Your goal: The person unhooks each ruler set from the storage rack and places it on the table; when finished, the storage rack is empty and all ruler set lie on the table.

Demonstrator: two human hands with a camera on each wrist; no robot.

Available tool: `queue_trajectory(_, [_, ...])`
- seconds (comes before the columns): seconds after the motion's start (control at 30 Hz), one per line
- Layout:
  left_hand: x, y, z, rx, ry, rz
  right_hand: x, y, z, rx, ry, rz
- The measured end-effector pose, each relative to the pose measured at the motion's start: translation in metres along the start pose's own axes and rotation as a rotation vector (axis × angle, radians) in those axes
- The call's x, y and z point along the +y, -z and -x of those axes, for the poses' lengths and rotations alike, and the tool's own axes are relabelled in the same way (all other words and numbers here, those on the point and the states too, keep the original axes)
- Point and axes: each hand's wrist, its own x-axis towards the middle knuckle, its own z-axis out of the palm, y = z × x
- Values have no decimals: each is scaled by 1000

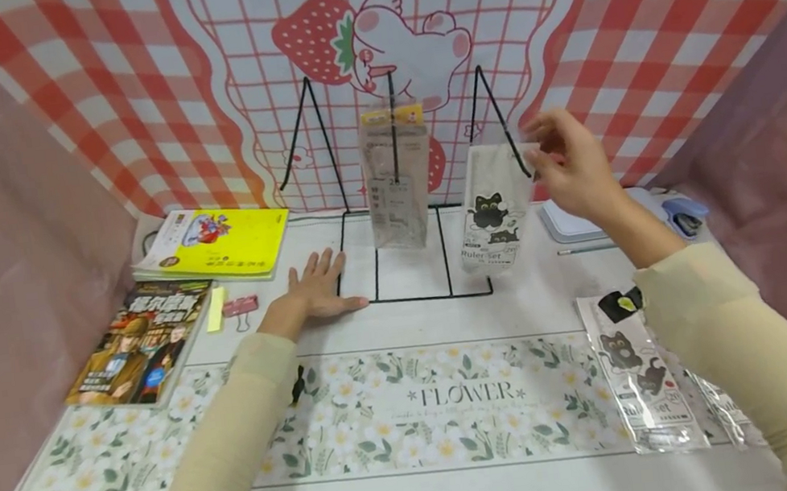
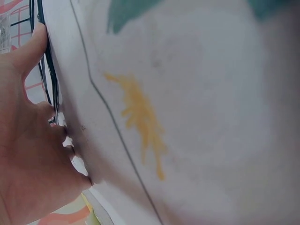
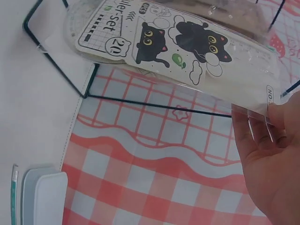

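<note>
My right hand pinches the top edge of a clear ruler set packet with black cats on its card. The packet hangs upright beside the right hook of a black wire display rack. In the right wrist view, the thumb and fingers meet at the packet's plastic end. Another packet, with a yellow top strip, hangs on the middle hook. My left hand rests with fingers spread on the rack's front left base corner; its thumb lies along the front wire.
Two more ruler packets lie at the front right, partly under my right sleeve. Yellow books, a magazine and a pink binder clip lie at left. A pale case and a pencil sit behind my right arm.
</note>
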Motion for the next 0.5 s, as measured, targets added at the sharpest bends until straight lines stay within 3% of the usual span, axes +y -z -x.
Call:
queue_trajectory(0.2, [0,0,0,-3,2,4,-7,6,13,-7,80,-64])
queue_trajectory(0.5, [0,0,1,2,-4,15,-20,20,39,-42,45,-81])
